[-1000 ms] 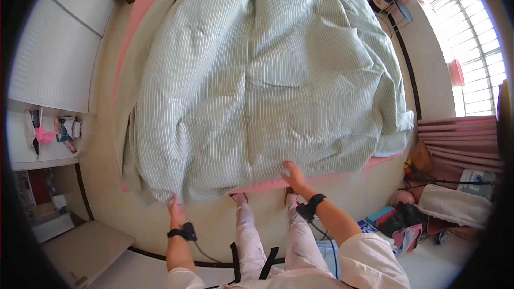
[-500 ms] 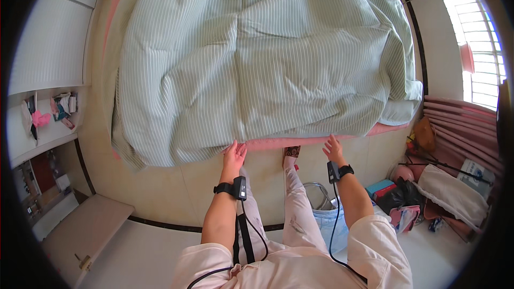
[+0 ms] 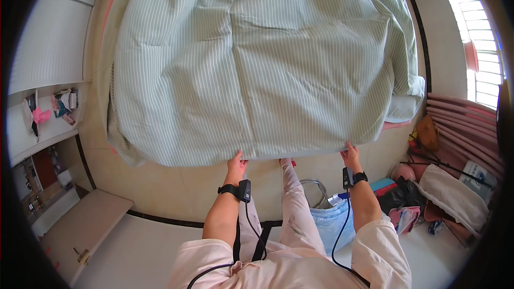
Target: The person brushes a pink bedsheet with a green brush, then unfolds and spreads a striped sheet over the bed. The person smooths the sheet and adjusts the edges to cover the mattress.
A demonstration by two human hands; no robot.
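A pale green quilt (image 3: 300, 75) with thin white stripes is spread over the bed, with creases and a long fold line down its middle. Its near edge is pinched in my left hand (image 3: 237, 165), left of my knees. Farther along the same edge, my right hand (image 3: 350, 158) grips the quilt too. Between the two hands the edge runs fairly straight. A bit of pink bedding (image 3: 396, 125) shows under the quilt at the right corner. Both wrists carry a black strap with a small box and a cable.
Beside my right leg stands a light blue bag or bin (image 3: 329, 222). Bags and a pink ball-like thing (image 3: 405, 171) crowd the right, below a pink curtain (image 3: 463, 123). Open shelves (image 3: 45, 144) and a door (image 3: 91, 225) are at the left.
Both hands have closed on the quilt's near edge. That edge has come toward me and straightened, hiding the pink strip along the front. My right hand has shifted right.
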